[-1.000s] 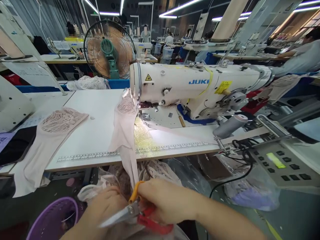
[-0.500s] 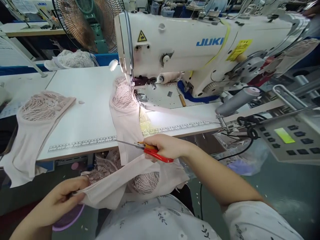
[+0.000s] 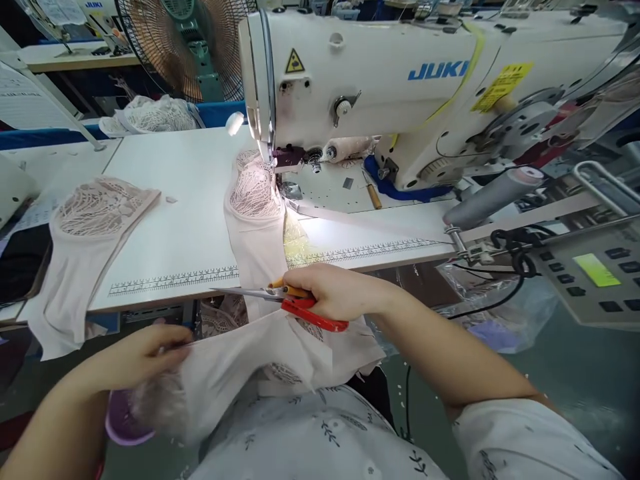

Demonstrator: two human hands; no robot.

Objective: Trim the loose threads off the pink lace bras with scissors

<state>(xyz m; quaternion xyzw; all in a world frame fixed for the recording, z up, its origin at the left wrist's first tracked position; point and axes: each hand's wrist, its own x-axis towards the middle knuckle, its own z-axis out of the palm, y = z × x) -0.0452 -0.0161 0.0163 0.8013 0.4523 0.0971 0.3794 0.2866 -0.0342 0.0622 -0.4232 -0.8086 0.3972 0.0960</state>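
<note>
My right hand (image 3: 333, 293) is closed around scissors (image 3: 313, 313) with red and orange handles, their blades pointing left. Beneath that hand, pale pink fabric with lace (image 3: 235, 363) stretches across my lap toward the left. The fingers of my left hand (image 3: 155, 353) pinch its far end, slightly smeared by motion. Another pale pink piece with a lace cup (image 3: 257, 233) lies under the needle area of the white sewing machine (image 3: 370, 80) and hangs over the table's front edge.
At left, a similar pink lace piece (image 3: 100, 227) drapes over the table, beside a dark phone (image 3: 25, 263). A printed ruler (image 3: 173, 281) runs along the front edge. A control panel (image 3: 593, 273) juts out at right. A purple bin (image 3: 123, 420) stands below my left hand.
My left hand has moved up and slightly right, swinging the held fabric and lifting its edge. The scissors stay in my right hand, tilted a little differently. The camera view has shifted slightly.
</note>
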